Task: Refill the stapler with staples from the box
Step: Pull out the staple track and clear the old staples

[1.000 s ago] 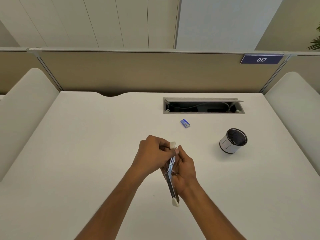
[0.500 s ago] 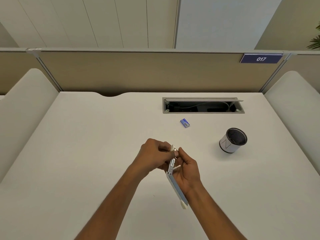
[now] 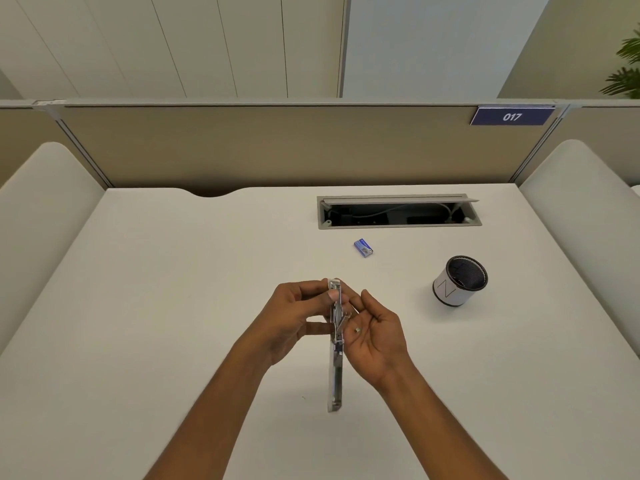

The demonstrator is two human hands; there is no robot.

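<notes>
Head: hands [image 3: 294, 317] [image 3: 375, 341] seemingly both on stapler [image 3: 335, 382]

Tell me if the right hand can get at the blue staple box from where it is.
Probably yes. Only bare table lies between the right hand and the staple box, and the left hand grips the stapler. A small metal piece lies on the right palm, though, and could slip.

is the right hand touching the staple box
Apart: the head view shows bare desk between the staple box and the right hand, which is beside the stapler.
</notes>
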